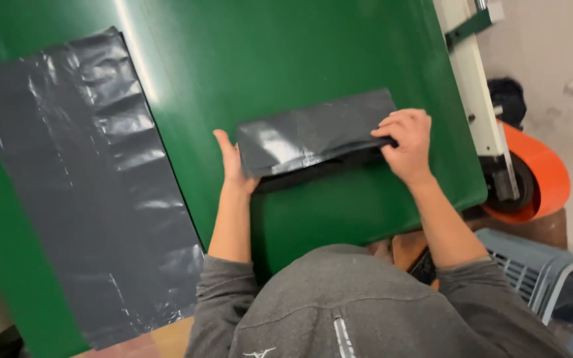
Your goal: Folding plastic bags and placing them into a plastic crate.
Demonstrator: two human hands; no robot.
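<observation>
Left hand [232, 164]: open, palm pressed against the left end of the folded bag [313, 132]
Right hand [407, 142]: fingers curled, gripping bag's right end
Bag: on green counter [286, 46], right of flat sheet [81, 179]

- Left hand [232, 162] lies at the left, thumb raised and apart from the fingers, which are mostly hidden; whether its grip is closed cannot be told.
- Right hand [407, 142] sits at the right, back upward, fingers curled inward in a closed pinching grip.
- Both forearms are bare, reaching forward and slightly apart, wrists nearly straight.
- Grey sleeves are pushed up near the elbows.
</observation>
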